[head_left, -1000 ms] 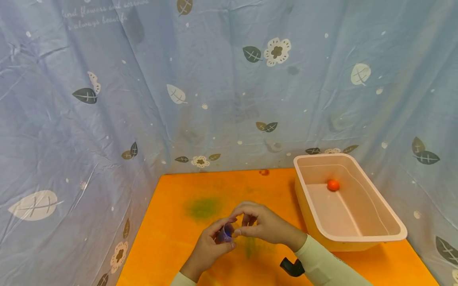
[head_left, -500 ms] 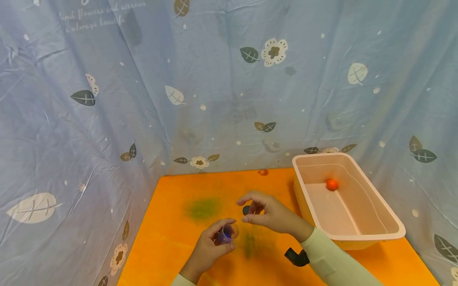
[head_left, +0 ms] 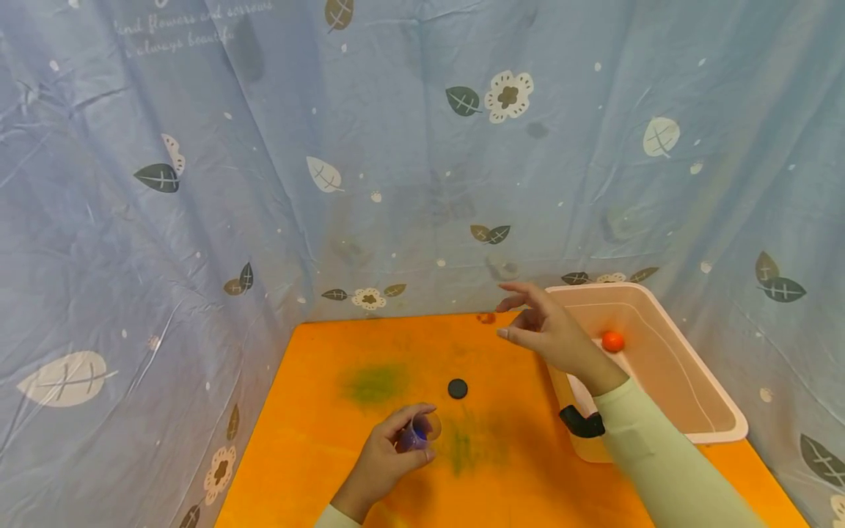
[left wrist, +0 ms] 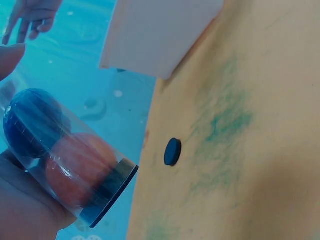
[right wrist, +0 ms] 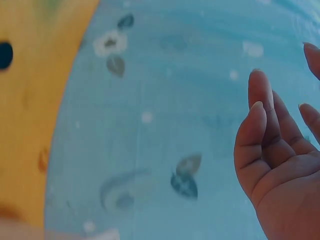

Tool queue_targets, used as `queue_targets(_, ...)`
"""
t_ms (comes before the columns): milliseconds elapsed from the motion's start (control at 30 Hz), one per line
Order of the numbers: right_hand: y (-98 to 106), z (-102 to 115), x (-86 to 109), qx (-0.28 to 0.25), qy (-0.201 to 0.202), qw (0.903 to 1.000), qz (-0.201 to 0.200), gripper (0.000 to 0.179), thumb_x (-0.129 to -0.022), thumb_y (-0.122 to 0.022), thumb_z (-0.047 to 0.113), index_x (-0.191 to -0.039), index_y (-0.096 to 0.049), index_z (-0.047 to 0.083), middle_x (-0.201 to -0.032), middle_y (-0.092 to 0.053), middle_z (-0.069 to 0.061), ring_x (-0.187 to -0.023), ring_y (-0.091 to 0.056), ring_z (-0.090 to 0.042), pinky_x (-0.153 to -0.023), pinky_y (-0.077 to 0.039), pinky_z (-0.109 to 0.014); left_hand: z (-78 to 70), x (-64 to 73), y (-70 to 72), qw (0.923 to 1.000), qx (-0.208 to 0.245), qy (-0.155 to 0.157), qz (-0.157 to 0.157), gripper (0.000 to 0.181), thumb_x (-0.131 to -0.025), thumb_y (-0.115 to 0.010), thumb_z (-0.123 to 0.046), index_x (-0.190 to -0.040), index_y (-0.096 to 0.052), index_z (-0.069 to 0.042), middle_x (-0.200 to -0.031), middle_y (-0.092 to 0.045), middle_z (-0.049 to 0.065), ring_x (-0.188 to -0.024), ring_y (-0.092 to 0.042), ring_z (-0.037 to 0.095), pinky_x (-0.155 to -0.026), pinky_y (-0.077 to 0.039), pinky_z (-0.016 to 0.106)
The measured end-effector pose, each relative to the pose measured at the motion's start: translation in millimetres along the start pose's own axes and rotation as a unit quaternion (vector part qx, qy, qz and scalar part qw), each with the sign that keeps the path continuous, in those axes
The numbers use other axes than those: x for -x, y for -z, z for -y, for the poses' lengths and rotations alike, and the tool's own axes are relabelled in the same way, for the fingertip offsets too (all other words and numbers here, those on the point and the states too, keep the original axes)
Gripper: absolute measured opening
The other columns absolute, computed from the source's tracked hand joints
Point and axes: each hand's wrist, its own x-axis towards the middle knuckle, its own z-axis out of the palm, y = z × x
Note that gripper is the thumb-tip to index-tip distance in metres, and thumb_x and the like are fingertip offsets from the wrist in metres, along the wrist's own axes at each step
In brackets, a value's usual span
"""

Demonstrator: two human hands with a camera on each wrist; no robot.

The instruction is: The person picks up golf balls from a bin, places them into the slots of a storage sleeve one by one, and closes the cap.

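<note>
Holding a small clear tube (head_left: 417, 433) in your left hand (head_left: 386, 458), you have it low over the near part of the orange tabletop (head_left: 317, 411), fingers curled around it. The left wrist view shows the tube (left wrist: 65, 155) lying on its side in that grip, a dark blue ball and an orange ball inside, its dark-rimmed mouth uncovered and pointing toward the tabletop. Keep the tube level or tip the mouth slightly up, so neither ball rolls out before you mean it to, and keep the squeeze light, as the thin wall looks likely to flex.

Just beyond the tube, a small round black cap (head_left: 458, 389) lies flat on the tabletop, apart from both hands; it also shows in the left wrist view (left wrist: 172, 152). Green smudges stain the orange surface around it.

Further right, your right hand (head_left: 551, 334) is raised above the tabletop's far edge, fingers spread and holding nothing, just beside the near corner of a pale pink tub (head_left: 719, 411). The right wrist view confirms the loose, empty palm (right wrist: 280, 165). An orange ball (head_left: 613, 342) rests inside the tub, near its far end.

A blue cloth (head_left: 198, 220) printed with leaves and flowers hangs behind and to both sides, closing in the space.
</note>
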Motion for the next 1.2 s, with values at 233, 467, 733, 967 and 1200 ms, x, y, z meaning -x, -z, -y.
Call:
queue_targets(233,42.4,-18.3,-6.4,0.061,-0.043,0.9953,-0.062,0.08,-0.104,-0.077,0.01,-0.17,-0.034,0.018,-0.137,-0.059,-0.018,-0.09,-0.07,-0.028,-0.078,-0.056,-0.026,1.3,1.9,0.6,0.9999,0.008,0.012,-0.004,0.056,-0.098,-0.08,-0.008,-0.151,-0.065,-0.02,-0.127,-0.06,0.02,-0.104,-0.056,0.026,-0.085,-0.049,0.029)
queue_targets(467,79.2,-51.3,-1.4,0.098,-0.116,0.9853,-0.078,0.085,-0.107,-0.075,0.023,-0.175,-0.024,0.02,-0.145,-0.052,-0.022,-0.108,-0.066,-0.034,-0.082,-0.056,-0.024,3.8,4.1,2.8,0.9997,0.005,0.022,-0.009,0.057,-0.098,-0.08,-0.008,-0.151,-0.065,-0.021,-0.128,-0.06,0.019,-0.109,-0.058,0.03,-0.086,-0.052,0.031)
queue_targets(733,108.3,-84.1,4.5,0.148,-0.16,0.9718,-0.09,0.087,-0.108,-0.073,0.031,-0.175,-0.02,0.014,-0.141,-0.053,-0.025,-0.109,-0.063,-0.04,-0.08,-0.056,-0.031,2.9,6.6,4.5,0.9997,0.004,0.019,-0.012,0.058,-0.098,-0.081,-0.007,-0.152,-0.064,-0.021,-0.128,-0.06,0.021,-0.111,-0.058,0.032,-0.088,-0.053,0.031)
queue_targets(967,127.2,-99.4,3.2,0.15,-0.194,0.9656,-0.087,0.092,-0.108,-0.073,0.034,-0.175,-0.015,0.011,-0.145,-0.05,-0.029,-0.116,-0.064,-0.044,-0.089,-0.058,-0.041,4.0,8.2,6.1,0.9996,0.005,0.026,-0.015,0.058,-0.098,-0.081,-0.008,-0.152,-0.064,-0.02,-0.128,-0.06,0.021,-0.114,-0.057,0.035,-0.092,-0.055,0.033)
queue_targets(1200,144.0,-115.6,7.3,0.16,-0.245,0.9542,-0.063,0.099,-0.106,-0.072,0.047,-0.171,-0.014,0.001,-0.148,-0.045,-0.034,-0.119,-0.062,-0.05,-0.1,-0.05,-0.067,4.4,8.0,8.2,0.9994,0.004,0.031,-0.015,0.057,-0.099,-0.081,-0.009,-0.152,-0.064,-0.021,-0.128,-0.06,0.02,-0.114,-0.057,0.036,-0.093,-0.055,0.033)
